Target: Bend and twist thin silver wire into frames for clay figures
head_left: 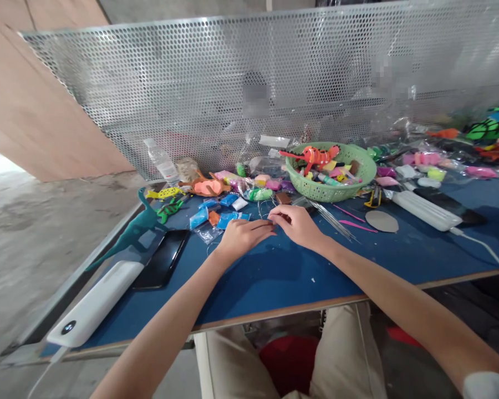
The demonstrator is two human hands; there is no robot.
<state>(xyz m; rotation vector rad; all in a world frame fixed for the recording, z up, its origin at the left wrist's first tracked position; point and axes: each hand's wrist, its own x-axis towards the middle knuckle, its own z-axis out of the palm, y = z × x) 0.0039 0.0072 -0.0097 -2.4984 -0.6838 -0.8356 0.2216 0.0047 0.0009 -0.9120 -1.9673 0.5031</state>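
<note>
My left hand (242, 237) and my right hand (297, 223) meet over the blue tabletop (283, 277), fingertips pinched together on a thin wire (265, 213) that loops up between them. Both hands have curled fingers. Small bags of coloured clay (216, 217) lie just behind my left hand. A bundle of thin metal wires (332, 220) lies to the right of my right hand.
A green basket (336, 188) with an orange clay figure stands behind the hands. A teal dinosaur (128, 233), a black phone (162, 257) and a white power bank (95, 305) lie at the left. Another power bank (424, 209) sits at the right. Perforated metal screen behind.
</note>
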